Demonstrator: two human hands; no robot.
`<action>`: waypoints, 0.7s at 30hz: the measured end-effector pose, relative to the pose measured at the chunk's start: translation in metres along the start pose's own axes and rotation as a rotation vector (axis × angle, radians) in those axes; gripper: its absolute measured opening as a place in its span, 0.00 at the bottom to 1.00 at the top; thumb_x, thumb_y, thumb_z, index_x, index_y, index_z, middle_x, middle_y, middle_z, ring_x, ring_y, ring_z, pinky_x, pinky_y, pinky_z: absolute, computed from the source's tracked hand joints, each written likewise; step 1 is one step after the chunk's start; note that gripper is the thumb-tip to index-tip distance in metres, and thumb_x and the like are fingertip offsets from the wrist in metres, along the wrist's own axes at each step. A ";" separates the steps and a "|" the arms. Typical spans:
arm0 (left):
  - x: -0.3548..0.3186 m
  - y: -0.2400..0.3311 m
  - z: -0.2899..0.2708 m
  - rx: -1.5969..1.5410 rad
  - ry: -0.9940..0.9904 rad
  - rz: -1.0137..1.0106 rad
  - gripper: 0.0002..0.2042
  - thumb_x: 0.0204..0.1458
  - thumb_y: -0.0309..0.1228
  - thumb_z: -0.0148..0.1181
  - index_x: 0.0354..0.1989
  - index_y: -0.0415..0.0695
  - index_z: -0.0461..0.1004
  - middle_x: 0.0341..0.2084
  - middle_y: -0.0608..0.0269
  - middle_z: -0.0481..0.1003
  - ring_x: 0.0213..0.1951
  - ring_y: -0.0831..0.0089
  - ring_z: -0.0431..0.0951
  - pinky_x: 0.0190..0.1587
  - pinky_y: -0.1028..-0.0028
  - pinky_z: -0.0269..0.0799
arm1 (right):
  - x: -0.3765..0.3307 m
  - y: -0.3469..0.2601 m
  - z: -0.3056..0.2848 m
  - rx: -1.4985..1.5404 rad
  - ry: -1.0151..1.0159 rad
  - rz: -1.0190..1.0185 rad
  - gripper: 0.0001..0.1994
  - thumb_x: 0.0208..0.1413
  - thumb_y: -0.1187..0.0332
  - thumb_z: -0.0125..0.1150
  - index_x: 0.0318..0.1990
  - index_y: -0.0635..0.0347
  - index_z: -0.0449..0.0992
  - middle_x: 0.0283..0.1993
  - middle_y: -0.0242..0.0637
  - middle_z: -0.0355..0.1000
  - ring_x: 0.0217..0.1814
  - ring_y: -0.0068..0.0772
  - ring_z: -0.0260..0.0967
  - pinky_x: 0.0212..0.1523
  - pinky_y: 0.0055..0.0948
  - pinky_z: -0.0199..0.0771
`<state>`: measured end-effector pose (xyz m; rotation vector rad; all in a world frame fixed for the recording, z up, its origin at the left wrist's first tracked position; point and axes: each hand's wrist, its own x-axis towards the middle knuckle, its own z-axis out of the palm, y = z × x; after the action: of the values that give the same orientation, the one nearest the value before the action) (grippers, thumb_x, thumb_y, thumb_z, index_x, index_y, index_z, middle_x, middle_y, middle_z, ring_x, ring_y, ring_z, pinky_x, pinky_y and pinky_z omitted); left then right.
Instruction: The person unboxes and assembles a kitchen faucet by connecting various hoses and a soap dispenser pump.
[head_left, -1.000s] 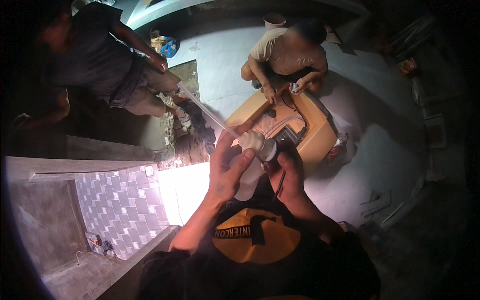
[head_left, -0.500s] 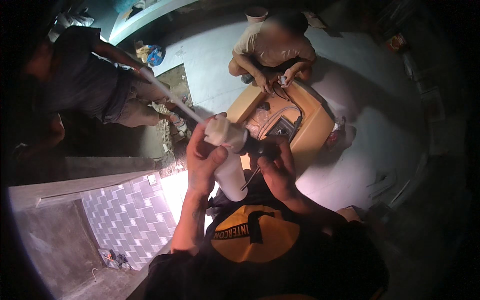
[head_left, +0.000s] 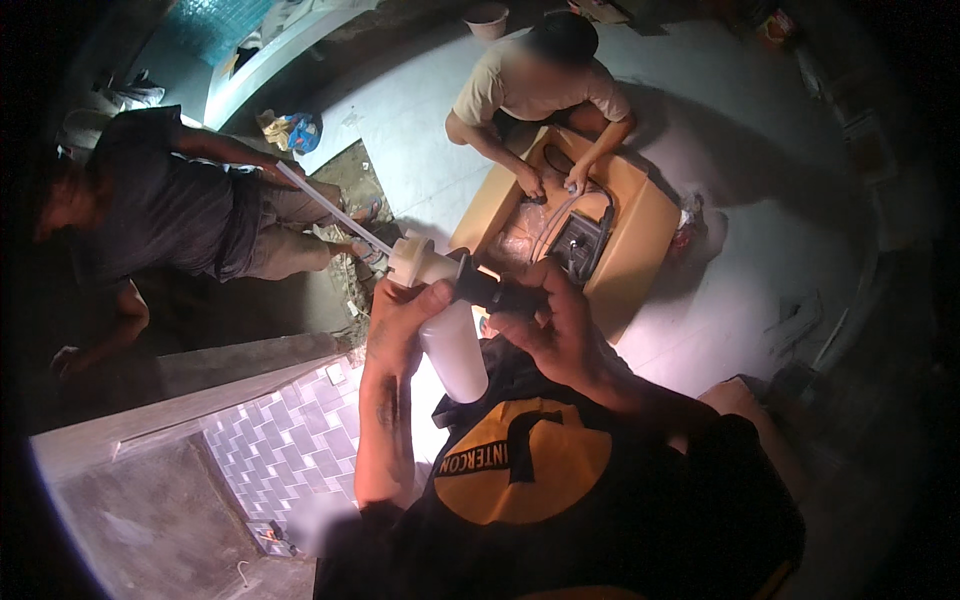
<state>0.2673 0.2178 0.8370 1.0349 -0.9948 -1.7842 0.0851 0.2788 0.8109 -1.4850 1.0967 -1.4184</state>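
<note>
My left hand point(head_left: 398, 325) is closed around the neck of a whitish plastic bottle point(head_left: 455, 355), its thumb lying across the front. The bottle has a cream-coloured head point(head_left: 415, 258), with a black fitting point(head_left: 478, 288) sticking out to the right. My right hand point(head_left: 552, 320) is closed on the outer end of that fitting, and its fingers hide part of it. A pale straight tube point(head_left: 335, 208) reaches from beside the head toward the upper left. Whether it joins the head I cannot tell.
Beyond my hands stands an open cardboard box point(head_left: 635, 235) holding a black device point(head_left: 580, 245), cables and clear plastic. A person point(head_left: 535, 90) crouches behind it with both hands in the box. Another person point(head_left: 190, 200) is at the left. Grey patterned tiles point(head_left: 285, 440) lie lower left.
My right hand has shifted on the black fitting, and the thin dark rod seen below it is out of sight. The crouching person's hands have moved lower into the box. The view has shifted slightly.
</note>
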 end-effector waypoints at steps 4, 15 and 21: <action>-0.001 0.003 0.007 0.030 0.011 -0.006 0.23 0.40 0.34 0.71 0.44 0.36 0.74 0.33 0.60 0.78 0.32 0.72 0.77 0.36 0.74 0.73 | 0.002 -0.002 0.008 0.193 0.130 -0.029 0.15 0.55 0.66 0.62 0.44 0.61 0.64 0.29 0.31 0.70 0.28 0.15 0.66 0.25 0.17 0.64; -0.004 0.023 0.012 0.080 -0.030 0.034 0.26 0.37 0.32 0.73 0.47 0.35 0.74 0.37 0.58 0.78 0.38 0.72 0.77 0.43 0.72 0.72 | 0.007 0.003 -0.004 0.196 -0.010 0.130 0.17 0.47 0.66 0.68 0.38 0.64 0.66 0.33 0.36 0.72 0.31 0.19 0.68 0.33 0.23 0.69; 0.001 0.029 0.016 0.076 -0.052 0.084 0.21 0.38 0.28 0.72 0.43 0.36 0.76 0.36 0.62 0.78 0.36 0.74 0.77 0.43 0.74 0.72 | 0.011 0.001 -0.004 0.439 -0.006 0.206 0.14 0.48 0.71 0.64 0.39 0.65 0.66 0.30 0.37 0.73 0.30 0.18 0.68 0.30 0.22 0.69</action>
<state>0.2602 0.2101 0.8687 0.9823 -1.1295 -1.7238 0.0813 0.2681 0.8136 -1.0338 0.8381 -1.3975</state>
